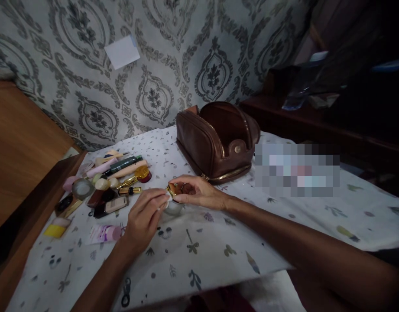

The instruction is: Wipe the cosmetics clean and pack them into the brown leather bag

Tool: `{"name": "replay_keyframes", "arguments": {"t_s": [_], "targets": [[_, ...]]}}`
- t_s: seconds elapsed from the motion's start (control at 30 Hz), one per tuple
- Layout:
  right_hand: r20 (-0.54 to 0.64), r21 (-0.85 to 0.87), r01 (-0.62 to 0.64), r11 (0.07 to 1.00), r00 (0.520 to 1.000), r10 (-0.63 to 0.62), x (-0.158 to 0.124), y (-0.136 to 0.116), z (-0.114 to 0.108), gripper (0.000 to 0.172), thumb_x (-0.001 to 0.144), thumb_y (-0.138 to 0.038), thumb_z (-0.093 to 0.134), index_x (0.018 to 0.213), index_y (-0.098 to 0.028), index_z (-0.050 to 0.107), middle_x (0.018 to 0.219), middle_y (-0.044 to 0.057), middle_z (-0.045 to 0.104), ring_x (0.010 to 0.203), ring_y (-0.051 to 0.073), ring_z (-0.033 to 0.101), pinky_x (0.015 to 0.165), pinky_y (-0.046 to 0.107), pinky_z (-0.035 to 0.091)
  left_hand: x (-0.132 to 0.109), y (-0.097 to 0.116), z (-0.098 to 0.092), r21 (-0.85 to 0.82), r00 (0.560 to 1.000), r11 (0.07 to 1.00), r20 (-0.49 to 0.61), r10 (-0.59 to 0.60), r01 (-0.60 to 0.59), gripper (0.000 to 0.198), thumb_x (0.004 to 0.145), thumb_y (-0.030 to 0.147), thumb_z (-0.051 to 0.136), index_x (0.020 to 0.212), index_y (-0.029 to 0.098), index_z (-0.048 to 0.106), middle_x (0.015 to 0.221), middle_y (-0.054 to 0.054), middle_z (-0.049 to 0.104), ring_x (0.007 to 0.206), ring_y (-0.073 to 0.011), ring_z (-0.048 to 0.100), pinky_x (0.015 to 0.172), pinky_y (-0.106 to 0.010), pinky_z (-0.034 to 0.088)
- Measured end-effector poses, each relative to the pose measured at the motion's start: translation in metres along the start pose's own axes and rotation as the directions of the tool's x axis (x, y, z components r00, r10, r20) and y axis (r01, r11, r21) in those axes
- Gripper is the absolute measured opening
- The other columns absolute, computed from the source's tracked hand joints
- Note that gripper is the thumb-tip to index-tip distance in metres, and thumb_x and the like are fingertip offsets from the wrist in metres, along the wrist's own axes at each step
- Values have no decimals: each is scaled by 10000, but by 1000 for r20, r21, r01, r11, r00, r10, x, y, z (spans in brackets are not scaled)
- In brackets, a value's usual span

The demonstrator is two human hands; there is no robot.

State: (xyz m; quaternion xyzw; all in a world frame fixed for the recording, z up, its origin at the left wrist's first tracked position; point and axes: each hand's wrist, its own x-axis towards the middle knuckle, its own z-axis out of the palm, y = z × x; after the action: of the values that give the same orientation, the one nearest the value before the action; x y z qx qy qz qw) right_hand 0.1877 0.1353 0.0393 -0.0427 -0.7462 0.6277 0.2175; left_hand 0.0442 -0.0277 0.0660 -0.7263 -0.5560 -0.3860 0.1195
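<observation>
Forearms (267, 225) nearest, our left hand (145, 216) pinches a white piece (168, 196) beside the gold-rimmed item (171, 190) clamped in our right hand (201, 193) (we should press lightly, evenly).

The left hand (145, 216) and right hand (199, 193) meet over the counter (218, 286), spread with a white, plant-printed cloth (212, 242). The right fingers hold a small gold-trimmed case (176, 190); the left fingers pinch a white pad (167, 200) against it. Just below both sits a pale round jar (173, 209), partly hidden. Behind stands a brown bag (215, 143), unzipped at the top. To the left lie crowded cosmetics, among them a green tube (125, 164), a black-capped bottle (112, 206) and, nearer, a lilac tube (105, 234). A yellow block (56, 228) lies near the counter's left edge. A white card (122, 52) shows against the patterned wall (154, 95).
</observation>
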Motion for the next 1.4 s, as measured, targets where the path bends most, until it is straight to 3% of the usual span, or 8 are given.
{"name": "replay_keyframes", "arguments": {"t_s": [0.27,0.47,0.8,0.93,1.13,1.4], "targets": [[-42,-138,-33,990,999,28,0,-4,-1,373,839,-496,640,1031,-177,639,895,26,623,701,120,551,614,236,460,-3,-9,-8,13,993,999,115,-34,33,229,925,99,528,1099,209,630,1065,-87,670,1010,-189,633,886,-350,529],[-41,-151,-63,986,997,58,0,-1,-4,464,883,-479,592,1259,-208,581,930,30,607,629,96,516,569,233,449,-9,-22,-11,1,984,992,125,-124,125,199,930,160,543,1076,209,669,1042,-73,698,992,-189,655,873,-328,533],[48,7,-89,996,995,88,0,9,-8,620,814,-457,690,1355,-197,536,1042,55,592,727,110,527,664,261,476,-9,-23,-10,28,985,989,86,-147,145,181,931,158,540,1054,192,670,1041,-82,698,991,-195,659,868,-341,545],[16,-51,-12,999,1000,13,-1,8,-3,579,796,-407,720,1316,-198,575,1103,69,588,810,127,555,711,268,494,-8,-14,-6,22,997,997,33,-70,70,213,919,101,545,1085,191,643,1050,-81,687,1001,-184,648,882,-336,536],[13,-152,93,984,996,-92,0,5,-1,572,791,-359,729,1322,-218,571,1020,44,587,798,130,541,690,265,491,-2,0,1,46,997,995,-5,83,-83,273,901,50,546,1131,181,612,1077,-89,666,1033,-190,626,902,-348,528],[-18,-46,-15,999,1000,15,1,9,-3,538,850,-425,654,1323,-192,550,992,48,604,800,133,556,729,280,503,-8,-14,-4,55,996,997,66,-60,56,216,924,101,530,1090,187,638,1068,-84,670,1008,-183,635,901,-332,521]]}}
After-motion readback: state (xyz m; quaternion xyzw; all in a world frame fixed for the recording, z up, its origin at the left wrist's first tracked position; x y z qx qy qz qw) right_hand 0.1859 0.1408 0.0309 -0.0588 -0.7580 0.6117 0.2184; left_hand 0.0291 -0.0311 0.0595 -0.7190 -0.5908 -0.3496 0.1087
